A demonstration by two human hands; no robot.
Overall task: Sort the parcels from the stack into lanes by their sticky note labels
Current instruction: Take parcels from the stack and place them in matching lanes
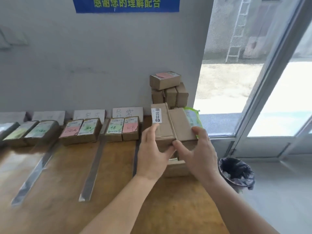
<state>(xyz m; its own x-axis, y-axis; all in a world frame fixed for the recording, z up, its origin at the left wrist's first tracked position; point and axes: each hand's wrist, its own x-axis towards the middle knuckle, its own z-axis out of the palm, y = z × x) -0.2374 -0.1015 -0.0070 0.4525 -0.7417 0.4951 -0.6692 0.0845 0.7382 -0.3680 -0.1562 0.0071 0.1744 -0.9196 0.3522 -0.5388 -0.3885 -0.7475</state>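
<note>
Fingers (152, 130) of both hands grasping brown cardboard parcel (170, 125) w/ white barcode label (157, 115), taped seam.

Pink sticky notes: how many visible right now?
3. One on the left parcel in the second lane from the right, one on the right parcel in the rightmost lane, one on the top parcel of the back stack. Others may be hidden.
</note>
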